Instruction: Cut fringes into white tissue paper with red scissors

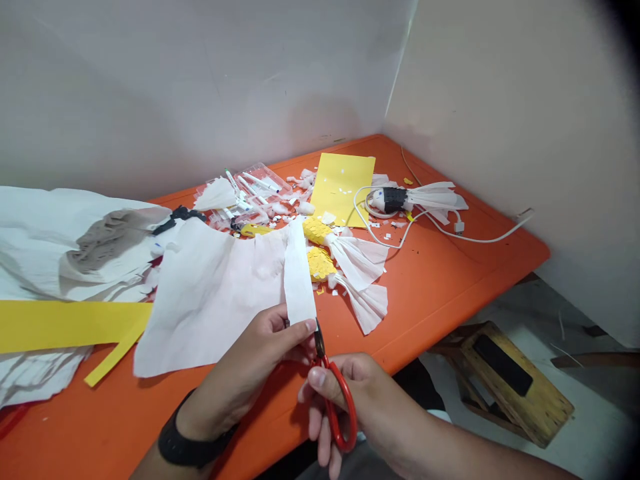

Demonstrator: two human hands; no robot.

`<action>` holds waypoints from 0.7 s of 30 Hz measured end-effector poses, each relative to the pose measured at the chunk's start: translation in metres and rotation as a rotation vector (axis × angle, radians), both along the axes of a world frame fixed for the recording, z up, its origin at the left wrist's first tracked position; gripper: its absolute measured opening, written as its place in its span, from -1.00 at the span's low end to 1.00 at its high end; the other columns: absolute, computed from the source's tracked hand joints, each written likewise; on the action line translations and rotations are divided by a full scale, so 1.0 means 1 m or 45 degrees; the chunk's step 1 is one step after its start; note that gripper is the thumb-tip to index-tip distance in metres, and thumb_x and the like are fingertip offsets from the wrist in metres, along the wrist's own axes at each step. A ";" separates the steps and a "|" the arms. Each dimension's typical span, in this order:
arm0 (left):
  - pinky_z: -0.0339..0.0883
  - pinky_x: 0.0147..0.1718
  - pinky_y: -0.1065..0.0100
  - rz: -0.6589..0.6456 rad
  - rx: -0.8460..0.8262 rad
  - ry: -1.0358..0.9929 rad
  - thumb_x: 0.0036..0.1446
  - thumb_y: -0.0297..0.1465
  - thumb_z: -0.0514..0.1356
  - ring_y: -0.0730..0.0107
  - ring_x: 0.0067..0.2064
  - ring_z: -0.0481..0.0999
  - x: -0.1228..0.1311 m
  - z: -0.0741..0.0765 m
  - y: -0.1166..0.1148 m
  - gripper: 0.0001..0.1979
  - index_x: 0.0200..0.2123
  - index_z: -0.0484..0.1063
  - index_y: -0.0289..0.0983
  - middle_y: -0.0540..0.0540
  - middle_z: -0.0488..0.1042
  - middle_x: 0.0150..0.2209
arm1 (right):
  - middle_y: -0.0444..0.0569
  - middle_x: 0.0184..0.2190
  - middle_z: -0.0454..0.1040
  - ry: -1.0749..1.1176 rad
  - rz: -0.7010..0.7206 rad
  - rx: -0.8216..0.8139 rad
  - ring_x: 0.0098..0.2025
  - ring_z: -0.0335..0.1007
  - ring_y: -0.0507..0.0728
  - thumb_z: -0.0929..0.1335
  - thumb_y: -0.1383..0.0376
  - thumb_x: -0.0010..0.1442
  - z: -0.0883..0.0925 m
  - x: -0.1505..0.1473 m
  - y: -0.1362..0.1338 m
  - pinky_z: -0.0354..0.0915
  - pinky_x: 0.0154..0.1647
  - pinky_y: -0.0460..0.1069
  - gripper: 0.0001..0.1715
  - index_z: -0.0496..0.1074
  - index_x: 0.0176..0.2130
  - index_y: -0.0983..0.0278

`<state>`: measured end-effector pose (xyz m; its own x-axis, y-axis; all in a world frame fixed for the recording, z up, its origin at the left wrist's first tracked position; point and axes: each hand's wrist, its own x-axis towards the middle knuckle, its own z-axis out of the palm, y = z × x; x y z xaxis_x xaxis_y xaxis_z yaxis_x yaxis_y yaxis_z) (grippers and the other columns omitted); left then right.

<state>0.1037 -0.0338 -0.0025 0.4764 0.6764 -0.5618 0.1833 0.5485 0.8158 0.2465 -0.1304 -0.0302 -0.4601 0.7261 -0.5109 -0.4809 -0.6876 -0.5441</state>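
Red scissors [334, 393] at white paper [215, 293]

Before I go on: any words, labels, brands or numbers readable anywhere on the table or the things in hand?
None can be read.
Markers in the clear plastic case: any print is too small and blurred.
Red-handled scissors in the right hand: no marking visible.
White crepe paper held by the left hand, yellow sheet, black wristband: blank.
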 end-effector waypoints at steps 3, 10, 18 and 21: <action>0.38 -0.39 0.45 -0.022 0.008 0.007 0.14 -0.24 0.35 0.45 -0.42 0.48 -0.001 0.001 0.000 -0.76 -0.39 0.50 -0.30 -0.02 0.54 -0.45 | -0.01 -0.52 0.47 0.059 0.000 0.065 -0.61 0.43 0.04 0.38 -0.26 0.13 -0.002 0.001 -0.002 0.37 -0.63 -0.10 -0.22 0.45 -0.21 0.43; 0.36 -0.40 0.44 -0.044 0.018 0.005 0.16 -0.22 0.35 0.43 -0.41 0.47 -0.002 -0.001 0.000 -0.75 -0.37 0.49 -0.30 -0.04 0.54 -0.45 | -0.03 -0.52 0.45 0.065 -0.021 0.117 -0.60 0.43 0.05 0.35 -0.27 0.15 -0.008 -0.003 -0.004 0.40 -0.60 -0.06 -0.19 0.45 -0.15 0.44; 0.34 -0.41 0.43 -0.066 0.068 0.019 0.18 -0.18 0.34 0.45 -0.43 0.45 -0.003 -0.001 -0.001 -0.72 -0.38 0.49 -0.29 -0.01 0.51 -0.46 | -0.03 -0.48 0.46 0.032 0.000 0.132 -0.53 0.47 0.06 0.40 -0.22 0.15 0.000 0.002 0.000 0.41 -0.53 -0.07 -0.27 0.42 -0.14 0.40; 0.32 -0.40 0.44 -0.077 0.085 0.021 0.18 -0.17 0.33 0.45 -0.42 0.44 -0.004 0.000 -0.001 -0.71 -0.37 0.49 -0.29 0.00 0.50 -0.46 | 0.00 -0.43 0.49 0.069 0.034 0.147 -0.47 0.50 0.07 0.43 -0.17 0.14 0.004 0.005 -0.001 0.42 -0.46 -0.07 -0.32 0.43 -0.17 0.40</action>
